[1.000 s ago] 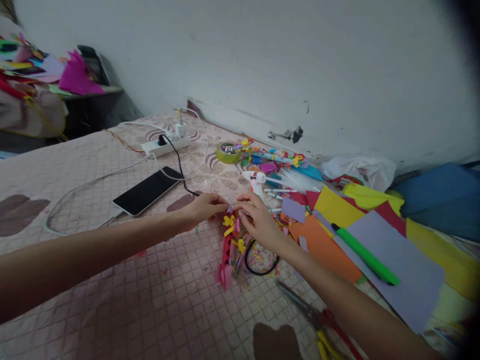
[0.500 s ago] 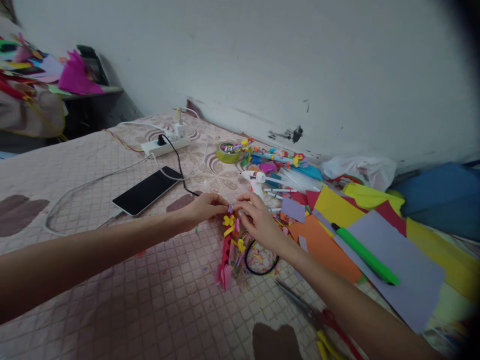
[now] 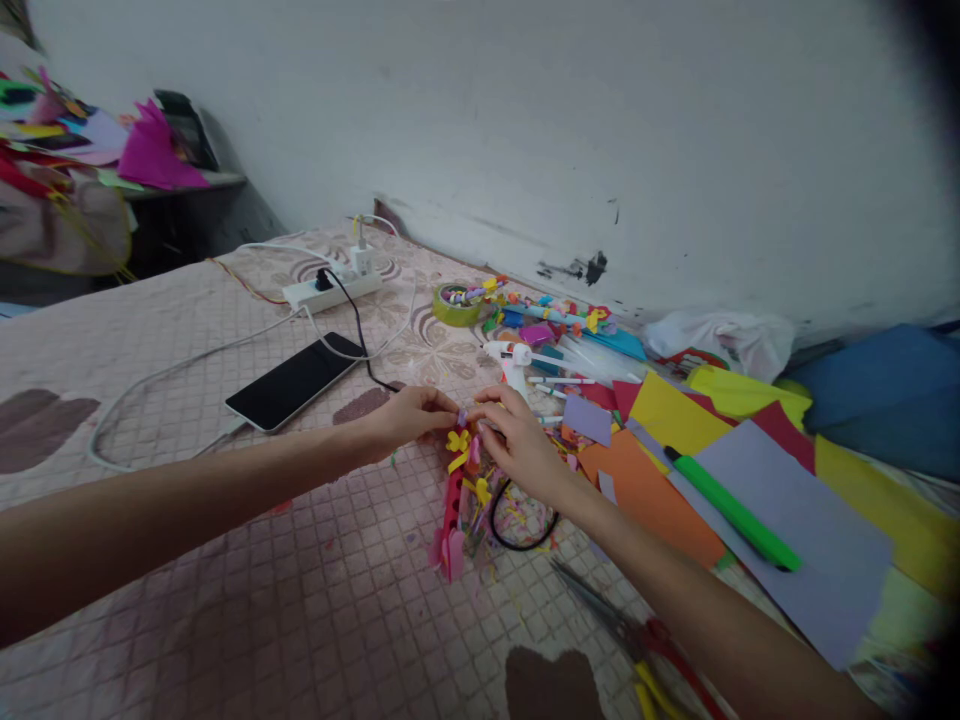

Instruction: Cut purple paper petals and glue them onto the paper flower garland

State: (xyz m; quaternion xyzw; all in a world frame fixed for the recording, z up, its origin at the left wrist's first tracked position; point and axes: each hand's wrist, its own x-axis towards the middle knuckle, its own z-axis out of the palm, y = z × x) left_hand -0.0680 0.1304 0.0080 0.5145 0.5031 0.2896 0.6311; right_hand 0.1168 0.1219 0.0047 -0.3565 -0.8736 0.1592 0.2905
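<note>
Taking the white glue gun (image 3: 508,357) as landmark, the red-pink strip (image 3: 453,497) lies in front of it and a little left. At the strip's far end, the left hand (image 3: 417,412) has thumb and fingers drawn together beside a small purple piece (image 3: 462,417); the right hand (image 3: 511,437) faces it, fingers curled and partly parted. I cannot tell which hand grips what. Right of the gun, by the wall, sits a crumpled white plastic bag (image 3: 739,340), its contents unclear. The strip shows a row of dark holes, yellow bow-like pieces (image 3: 458,442) and pink rounded pieces (image 3: 451,550) at its near end.
</note>
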